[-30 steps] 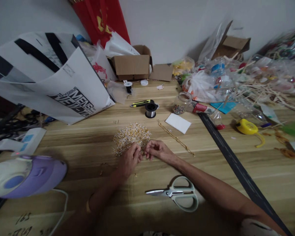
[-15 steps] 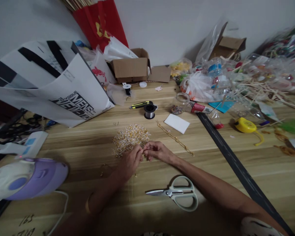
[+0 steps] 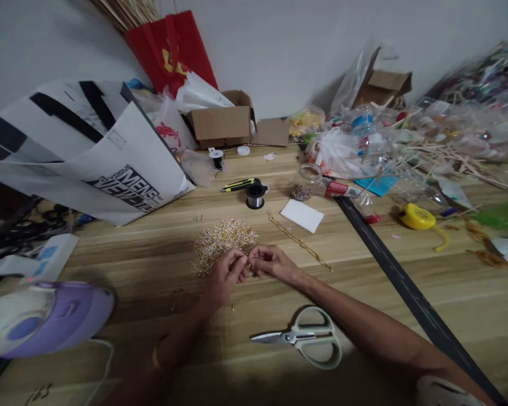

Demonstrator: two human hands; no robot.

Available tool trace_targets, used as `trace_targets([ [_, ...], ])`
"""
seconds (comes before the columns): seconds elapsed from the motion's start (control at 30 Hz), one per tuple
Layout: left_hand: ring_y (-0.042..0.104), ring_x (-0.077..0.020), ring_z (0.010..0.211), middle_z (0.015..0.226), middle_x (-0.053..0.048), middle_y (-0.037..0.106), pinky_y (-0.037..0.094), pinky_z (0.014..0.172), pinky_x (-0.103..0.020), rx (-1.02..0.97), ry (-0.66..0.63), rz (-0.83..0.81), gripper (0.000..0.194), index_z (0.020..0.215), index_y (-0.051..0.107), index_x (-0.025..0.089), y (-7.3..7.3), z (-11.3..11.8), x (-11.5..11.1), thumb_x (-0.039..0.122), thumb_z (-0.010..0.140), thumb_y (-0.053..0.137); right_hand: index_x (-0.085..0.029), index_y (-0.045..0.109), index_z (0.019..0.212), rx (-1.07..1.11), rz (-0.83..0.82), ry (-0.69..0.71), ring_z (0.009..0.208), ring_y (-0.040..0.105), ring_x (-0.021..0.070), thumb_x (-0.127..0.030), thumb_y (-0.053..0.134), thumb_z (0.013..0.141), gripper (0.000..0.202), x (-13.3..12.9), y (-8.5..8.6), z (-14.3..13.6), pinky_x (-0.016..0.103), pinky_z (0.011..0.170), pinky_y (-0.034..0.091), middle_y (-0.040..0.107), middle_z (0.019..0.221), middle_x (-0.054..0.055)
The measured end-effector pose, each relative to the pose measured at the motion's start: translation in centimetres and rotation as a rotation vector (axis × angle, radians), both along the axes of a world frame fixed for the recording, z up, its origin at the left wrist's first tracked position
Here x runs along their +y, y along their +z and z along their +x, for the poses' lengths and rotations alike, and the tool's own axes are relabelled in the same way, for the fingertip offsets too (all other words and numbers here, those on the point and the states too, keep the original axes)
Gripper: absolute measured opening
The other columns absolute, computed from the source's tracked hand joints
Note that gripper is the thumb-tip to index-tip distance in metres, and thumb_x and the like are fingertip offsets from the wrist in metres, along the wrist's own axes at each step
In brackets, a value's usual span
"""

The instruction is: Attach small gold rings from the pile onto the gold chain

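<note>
Wood-grain table [image 3: 364, 293] against a plain white wall, v. cluttered. Left hand [image 3: 225, 276] & right hand [image 3: 271, 261] meet fingertip to fingertip at the near edge of a heap of small gold findings [image 3: 223, 241], both pinching some tiny gold piece between them; too small to say what. Heap lies mid-table, just beyond the knuckles.

Near side: pale green scissors [image 3: 305, 337], blades apart from the right forearm. Right of heap: gold chain [image 3: 298, 241], white card [image 3: 301, 215], black strip [image 3: 389, 262] running diagonally, yellow tape measure [image 3: 415, 217]. Behind heap: wire spool [image 3: 255, 195], utility knife [image 3: 238, 184], glass jar [image 3: 305, 181] w/ beads, cardboard box [image 3: 224, 121], red bag [image 3: 171, 51]. Left: big white printed bag [image 3: 93, 152], purple-white appliance [image 3: 46, 318], cut off by frame edge.

Far right pile of plastic bags & sticks is blurred; contents unclear.
</note>
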State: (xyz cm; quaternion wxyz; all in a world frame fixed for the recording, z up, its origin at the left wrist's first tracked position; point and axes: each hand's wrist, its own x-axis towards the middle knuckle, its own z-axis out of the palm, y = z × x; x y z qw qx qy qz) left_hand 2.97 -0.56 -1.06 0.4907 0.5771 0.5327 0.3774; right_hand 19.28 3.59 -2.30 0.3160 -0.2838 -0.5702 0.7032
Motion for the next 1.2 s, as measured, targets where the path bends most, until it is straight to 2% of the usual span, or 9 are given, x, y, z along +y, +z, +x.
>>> trace_targets([
  [0.13,0.050,-0.0080,0.043,0.054,0.002,0.056,0.042,0.044,-0.020,-0.163,-0.014,-0.166,0.035,0.074,0.052,0.014,0.1,-0.2,0.4,0.047,0.071,0.061,-0.013,0.058,0.078,0.030,-0.012,-0.011,0.050,0.052,0.0073,-0.040,0.064,0.075,0.028,0.0,-0.1,-0.1,0.019,0.048,0.048,0.055,0.059,-0.002],
  [0.27,0.049,-0.0073,0.042,0.052,0.002,0.056,0.041,0.042,-0.020,-0.237,-0.038,-0.227,0.037,0.072,0.055,0.012,0.0,-0.4,0.5,0.046,0.063,0.069,-0.014,0.058,0.078,0.066,-0.041,-0.008,0.049,0.052,0.0068,-0.039,0.066,0.075,0.026,-0.1,-0.1,-0.2,0.018,0.048,0.047,0.056,0.059,-0.003],
  [0.53,0.051,-0.0068,0.045,0.055,0.003,0.057,0.042,0.045,-0.019,-0.298,-0.062,-0.250,0.032,0.076,0.054,0.013,0.1,-0.7,0.1,0.041,0.068,0.067,-0.014,0.058,0.079,0.082,-0.023,0.004,0.049,0.051,0.0075,-0.037,0.065,0.076,0.025,-0.3,0.0,-0.3,0.020,0.047,0.046,0.055,0.061,-0.002],
  [0.87,0.047,-0.0055,0.043,0.056,0.003,0.056,0.039,0.042,-0.017,-0.329,-0.085,-0.255,0.030,0.075,0.052,0.014,0.1,-0.6,0.0,0.040,0.069,0.066,-0.014,0.055,0.079,-0.045,0.162,-0.081,0.048,0.046,0.0069,-0.041,0.057,0.082,0.027,-1.4,0.7,-0.6,0.019,0.047,0.037,0.051,0.057,-0.003],
  [1.0,0.049,-0.0062,0.048,0.061,0.001,0.058,0.040,0.045,-0.017,-0.361,-0.120,-0.265,0.027,0.076,0.057,0.013,0.0,-0.8,0.0,0.038,0.071,0.065,-0.015,0.055,0.079,-0.028,0.123,-0.081,0.047,0.048,0.0070,-0.043,0.058,0.081,0.028,-1.2,0.7,-0.6,0.019,0.046,0.039,0.053,0.058,-0.002],
  [1.2,0.049,-0.0066,0.047,0.057,0.002,0.054,0.038,0.045,-0.018,-0.390,-0.075,-0.320,0.027,0.076,0.060,0.013,-0.4,-0.9,0.0,0.039,0.073,0.063,-0.015,0.055,0.079,0.035,0.025,-0.056,0.046,0.050,0.0072,-0.043,0.061,0.078,0.029,-0.9,0.5,-0.6,0.019,0.044,0.044,0.055,0.059,-0.002],
])
